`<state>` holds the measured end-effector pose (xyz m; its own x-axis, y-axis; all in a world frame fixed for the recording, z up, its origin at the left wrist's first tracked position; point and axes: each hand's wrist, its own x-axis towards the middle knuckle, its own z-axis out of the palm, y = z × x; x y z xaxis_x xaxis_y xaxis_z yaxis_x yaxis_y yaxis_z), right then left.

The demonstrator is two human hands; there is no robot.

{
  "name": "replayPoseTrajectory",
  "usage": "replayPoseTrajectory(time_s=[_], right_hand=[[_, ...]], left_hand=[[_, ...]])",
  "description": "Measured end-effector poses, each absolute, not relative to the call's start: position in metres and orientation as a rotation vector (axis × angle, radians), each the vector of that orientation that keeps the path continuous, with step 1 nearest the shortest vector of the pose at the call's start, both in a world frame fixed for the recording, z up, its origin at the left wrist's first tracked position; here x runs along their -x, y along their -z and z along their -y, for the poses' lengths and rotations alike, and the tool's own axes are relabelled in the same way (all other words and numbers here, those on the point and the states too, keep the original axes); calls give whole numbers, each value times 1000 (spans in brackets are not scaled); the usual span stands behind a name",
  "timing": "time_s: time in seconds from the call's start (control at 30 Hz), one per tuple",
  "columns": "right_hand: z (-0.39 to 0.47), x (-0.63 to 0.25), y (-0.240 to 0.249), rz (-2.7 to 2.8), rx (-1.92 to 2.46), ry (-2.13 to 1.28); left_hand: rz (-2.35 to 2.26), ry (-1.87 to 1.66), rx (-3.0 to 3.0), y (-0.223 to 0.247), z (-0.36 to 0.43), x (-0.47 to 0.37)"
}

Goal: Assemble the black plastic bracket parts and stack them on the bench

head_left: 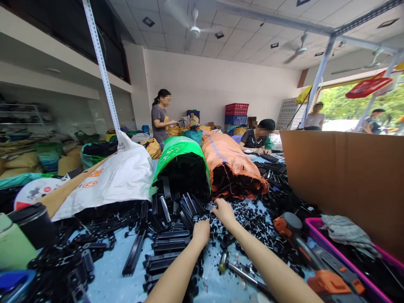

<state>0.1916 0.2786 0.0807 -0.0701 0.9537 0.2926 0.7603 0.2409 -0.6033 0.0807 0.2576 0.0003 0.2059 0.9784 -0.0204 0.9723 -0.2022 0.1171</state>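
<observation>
My left hand (201, 232) is curled closed over the table, beside the long black plastic pieces (172, 244) stacked to its left. Whatever its fingers hold is hidden. Slightly further forward, my right hand (223, 211) has its fingers bent together at the edge of a heap of small black parts with metal pins (249, 221). I cannot make out what is in them. More black pieces spill from the open green sack (181, 145) ahead. The mouth of an orange sack (225, 155) lies just beyond my right hand.
A hammer (241, 273) lies below my right forearm. To the right are an orange-grey power tool (325, 256), a pink-rimmed basket (334, 256) and a cardboard sheet (344, 181). A white sack (126, 176) and a dark cup (34, 225) stand left. Other people (257, 136) work behind.
</observation>
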Motion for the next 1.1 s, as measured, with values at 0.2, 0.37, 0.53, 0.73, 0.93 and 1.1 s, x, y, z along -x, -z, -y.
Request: replayPoseTrajectory(time_s=[0.2, 0.37, 0.53, 0.73, 0.93, 1.1], right_hand=[[-331, -135, -222, 1608, 1097, -777], [-332, -118, -249, 1357, 905, -1109], [-275, -138, -154, 1142, 910, -1374], [-187, -173, -54, 1010, 1100, -1499], [-121, -203, -10, 1194, 1351, -1427], [-82, -202, -4, 1514, 1337, -1301]], left_hand=[[-1926, -239, -2303, 6, -255, -85], [-1881, -389, -2277, 4, -250, -81], [-1803, -600, -2207, -6, -232, -75], [-1613, -976, -2061, -28, -163, -38], [-1537, -1081, -1853, -22, -67, 28], [-1570, -1137, -1875, 4, -21, 43]])
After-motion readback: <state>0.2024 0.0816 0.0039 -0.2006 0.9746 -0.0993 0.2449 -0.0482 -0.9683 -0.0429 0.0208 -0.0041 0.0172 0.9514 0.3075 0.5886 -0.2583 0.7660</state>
